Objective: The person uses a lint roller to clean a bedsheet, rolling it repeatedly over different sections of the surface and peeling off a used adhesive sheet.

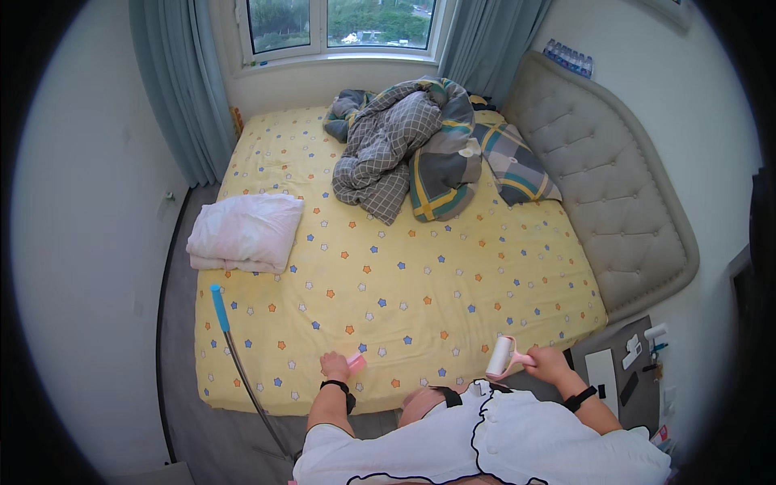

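My right hand [550, 364] is closed round the pink handle of a lint roller [501, 356], whose white roll is held up over the near right edge of the bed. In my left hand [335, 365] is a small pink plastic piece [356, 363], perhaps a cover; its exact kind does not show. That hand is just over the near edge of the yellow star-patterned sheet [420, 299]. A folded pale pink quilt [245, 232] lies on the bed's left side. Towards the far side, a crumpled grey checked quilt [388, 149] is heaped beside a plaid pillow [517, 166].
A pole with a blue grip [220, 307] leans against the bed's near left side. The tufted headboard [606, 178] closes off the right. A bedside table [638, 388] with small items stands by my right arm. Several bottles [568, 58] sit behind the headboard, near the window.
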Demonstrator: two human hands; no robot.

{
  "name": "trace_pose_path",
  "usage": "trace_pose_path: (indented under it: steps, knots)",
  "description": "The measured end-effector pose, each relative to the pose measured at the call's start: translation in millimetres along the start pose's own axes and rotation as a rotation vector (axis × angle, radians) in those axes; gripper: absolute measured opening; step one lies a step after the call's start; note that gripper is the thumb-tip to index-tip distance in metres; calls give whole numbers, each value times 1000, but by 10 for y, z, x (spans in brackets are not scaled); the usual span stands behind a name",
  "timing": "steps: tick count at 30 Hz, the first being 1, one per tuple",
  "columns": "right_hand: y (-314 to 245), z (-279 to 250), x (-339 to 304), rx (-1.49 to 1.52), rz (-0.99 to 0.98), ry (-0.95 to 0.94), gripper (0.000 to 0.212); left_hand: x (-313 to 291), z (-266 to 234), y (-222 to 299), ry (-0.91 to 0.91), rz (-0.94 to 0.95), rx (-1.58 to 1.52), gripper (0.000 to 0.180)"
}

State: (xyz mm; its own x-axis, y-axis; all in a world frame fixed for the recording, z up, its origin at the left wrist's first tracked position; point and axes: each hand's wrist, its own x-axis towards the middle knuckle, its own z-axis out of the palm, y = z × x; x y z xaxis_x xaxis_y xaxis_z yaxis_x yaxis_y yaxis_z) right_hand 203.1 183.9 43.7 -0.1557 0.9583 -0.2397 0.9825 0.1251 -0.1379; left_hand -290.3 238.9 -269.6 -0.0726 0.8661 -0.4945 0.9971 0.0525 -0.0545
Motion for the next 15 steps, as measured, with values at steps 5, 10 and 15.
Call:
trace_pose_path:
  steps: [5, 10, 15]
  knots:
    - [38, 39, 23, 42, 30, 35, 21, -43, 175, 398, -272, 12, -691, 30]
    - [-225, -138, 241, 147, -6, 106, 21, -16, 482, 716, -334, -2, -1686, 38]
    - [-570, -421, 529, 207, -229, 215, 18, -181, -743, 1246, -476, 269, -2260, 42]
